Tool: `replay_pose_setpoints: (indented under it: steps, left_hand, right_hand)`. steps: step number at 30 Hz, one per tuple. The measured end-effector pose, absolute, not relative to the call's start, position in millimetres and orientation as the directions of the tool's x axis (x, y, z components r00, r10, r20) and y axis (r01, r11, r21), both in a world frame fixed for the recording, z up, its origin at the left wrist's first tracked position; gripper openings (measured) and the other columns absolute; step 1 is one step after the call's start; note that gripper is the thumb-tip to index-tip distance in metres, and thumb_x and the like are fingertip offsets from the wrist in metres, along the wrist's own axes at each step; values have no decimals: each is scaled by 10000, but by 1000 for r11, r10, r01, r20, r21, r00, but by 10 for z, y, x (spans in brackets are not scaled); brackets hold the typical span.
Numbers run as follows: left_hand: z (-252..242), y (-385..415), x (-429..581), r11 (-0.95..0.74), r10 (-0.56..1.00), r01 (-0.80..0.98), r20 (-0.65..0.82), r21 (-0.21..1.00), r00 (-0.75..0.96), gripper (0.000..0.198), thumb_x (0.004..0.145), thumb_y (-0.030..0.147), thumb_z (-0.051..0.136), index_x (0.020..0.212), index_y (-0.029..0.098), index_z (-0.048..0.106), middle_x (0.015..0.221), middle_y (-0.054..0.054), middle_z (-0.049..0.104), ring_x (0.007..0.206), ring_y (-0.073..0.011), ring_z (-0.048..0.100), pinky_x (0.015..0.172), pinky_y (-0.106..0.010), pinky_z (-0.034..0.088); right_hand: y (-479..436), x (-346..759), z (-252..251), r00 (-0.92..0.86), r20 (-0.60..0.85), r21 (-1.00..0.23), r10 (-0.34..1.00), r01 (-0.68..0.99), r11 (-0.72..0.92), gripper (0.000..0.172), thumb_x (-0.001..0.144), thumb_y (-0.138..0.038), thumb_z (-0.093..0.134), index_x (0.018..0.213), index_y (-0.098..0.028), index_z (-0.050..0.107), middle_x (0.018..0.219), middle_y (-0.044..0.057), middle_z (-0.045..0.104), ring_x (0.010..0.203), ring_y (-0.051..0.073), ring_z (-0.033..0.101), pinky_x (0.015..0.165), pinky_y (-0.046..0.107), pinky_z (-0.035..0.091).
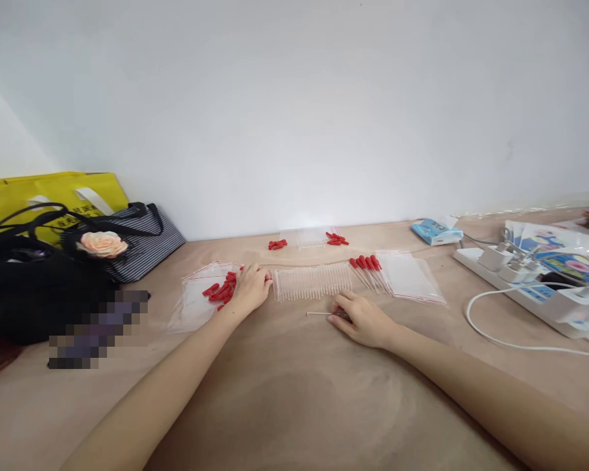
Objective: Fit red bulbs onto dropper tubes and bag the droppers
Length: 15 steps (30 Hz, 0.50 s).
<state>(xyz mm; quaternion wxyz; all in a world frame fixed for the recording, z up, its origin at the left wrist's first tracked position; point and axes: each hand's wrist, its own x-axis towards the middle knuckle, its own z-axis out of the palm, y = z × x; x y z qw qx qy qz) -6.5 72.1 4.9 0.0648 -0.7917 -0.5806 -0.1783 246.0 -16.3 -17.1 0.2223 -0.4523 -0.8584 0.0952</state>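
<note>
My left hand (252, 286) reaches over a loose pile of red rubber bulbs (218, 292), and a bit of red shows at its pinched fingertips. My right hand (362, 318) is closed on a thin glass tube (318, 314), which points left, low over the table. Between and behind the hands lies a row of clear glass tubes (311, 282), side by side. To its right, several droppers (370, 269) with red bulbs fitted on their tubes lie slanted together. The ends of the tube inside my right hand are partly hidden.
Clear plastic bags (412, 278) lie at right, with another plastic bag (189, 297) under the bulb pile. More red bulbs (277, 244) lie near the wall. A power strip (530, 288) with a white cable (491, 337) stands right; a black bag (34, 288) sits left.
</note>
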Motion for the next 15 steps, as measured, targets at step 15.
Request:
replay_pose_setpoints:
  steps: [15]
  left_hand:
    - [-43,-120,70,-461,858,428,266,778,440,132,845,221,344,965,193,390,812,-26,540,738,-137,561,656,-289,468]
  right_hand:
    - [-44,2343,-116,-544,260,-509,798,625,592,119,741,-257,552,756,-170,472,745,19,517,694,126,479,640,240,394]
